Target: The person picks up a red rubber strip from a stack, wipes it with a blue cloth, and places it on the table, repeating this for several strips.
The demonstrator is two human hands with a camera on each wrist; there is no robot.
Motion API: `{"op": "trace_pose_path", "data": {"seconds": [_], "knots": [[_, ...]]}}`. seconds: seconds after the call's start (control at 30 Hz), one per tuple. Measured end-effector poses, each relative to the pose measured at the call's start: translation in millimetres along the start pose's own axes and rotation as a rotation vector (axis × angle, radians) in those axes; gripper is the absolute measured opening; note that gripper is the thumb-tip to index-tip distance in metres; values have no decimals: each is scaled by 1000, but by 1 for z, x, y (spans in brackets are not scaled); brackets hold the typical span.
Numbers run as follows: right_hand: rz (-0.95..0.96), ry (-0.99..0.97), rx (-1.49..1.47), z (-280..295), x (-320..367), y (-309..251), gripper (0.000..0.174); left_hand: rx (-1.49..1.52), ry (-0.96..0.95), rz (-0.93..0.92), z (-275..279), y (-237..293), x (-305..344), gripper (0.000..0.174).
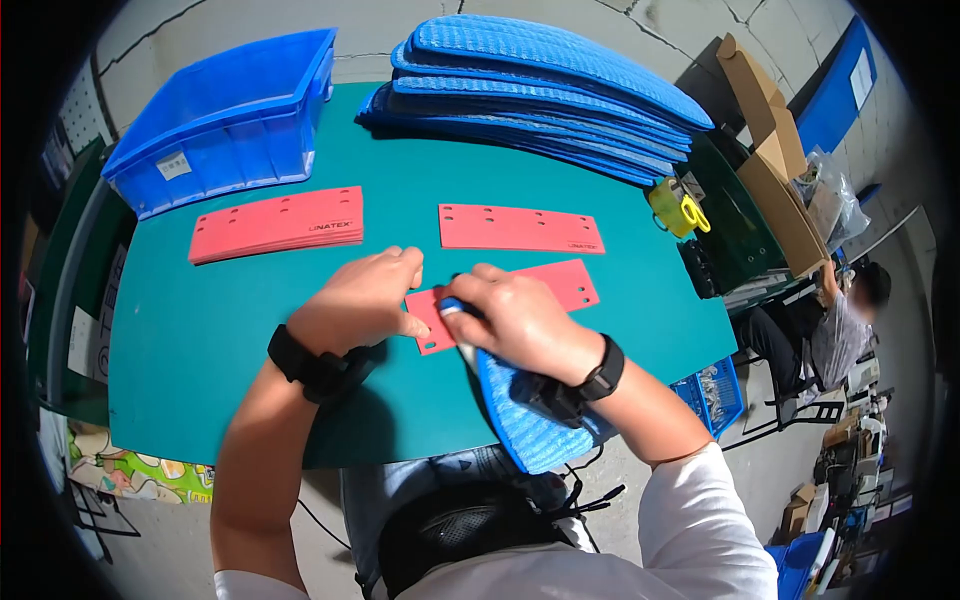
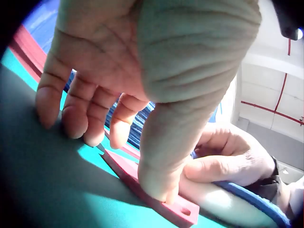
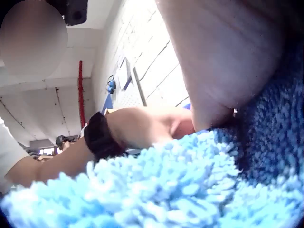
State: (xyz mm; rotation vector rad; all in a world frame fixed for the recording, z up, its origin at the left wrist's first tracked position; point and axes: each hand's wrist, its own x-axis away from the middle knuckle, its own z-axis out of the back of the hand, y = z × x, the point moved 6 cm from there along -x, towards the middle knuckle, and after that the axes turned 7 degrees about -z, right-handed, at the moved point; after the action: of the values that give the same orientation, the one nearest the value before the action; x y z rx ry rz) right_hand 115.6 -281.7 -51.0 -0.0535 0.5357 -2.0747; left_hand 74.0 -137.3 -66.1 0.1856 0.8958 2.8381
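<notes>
My right hand [image 1: 525, 318] grips a blue textured mop pad [image 1: 530, 435], with fingers bent round its edge and the rest hanging past the table's front edge. Shaggy blue pile [image 3: 156, 185] fills the lower part of the right wrist view. The pad's held end lies over a red rubber strip [image 1: 562, 284] with slotted holes. At the strip's near left end, my left thumb [image 2: 159, 175] presses down beside a slot. The other fingers of my left hand [image 1: 362, 302] stay loosely extended and hold nothing.
A stack of red strips [image 1: 275, 228] marked LINATEX and another red strip [image 1: 515, 228] lie beyond the hands. At the back stand a blue bin [image 1: 225, 125] and piled blue mop pads [image 1: 550, 65]. Yellow-handled scissors [image 1: 688, 212] sit at the right edge. A person [image 1: 840, 335] sits farther right.
</notes>
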Motion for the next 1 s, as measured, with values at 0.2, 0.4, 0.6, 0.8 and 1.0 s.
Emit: {"op": "trace_pose_path", "data": {"seconds": [0.2, 0.4, 0.6, 0.8, 1.0], "knots": [[-364, 68, 8, 56, 24, 114, 28, 26, -7, 16, -1, -1, 1, 53], [-476, 102, -485, 57, 47, 176, 27, -22, 15, -10, 0, -2, 0, 51], [-490, 217, -502, 61, 54, 185, 26, -100, 8, -97, 0, 15, -3, 48], [-481, 272, -593, 58, 55, 188, 26, -318, 80, -109, -7, 35, -11, 40], [-514, 256, -548, 65, 58, 183, 20, -218, 249, -124, 25, 51, -1, 32]]}}
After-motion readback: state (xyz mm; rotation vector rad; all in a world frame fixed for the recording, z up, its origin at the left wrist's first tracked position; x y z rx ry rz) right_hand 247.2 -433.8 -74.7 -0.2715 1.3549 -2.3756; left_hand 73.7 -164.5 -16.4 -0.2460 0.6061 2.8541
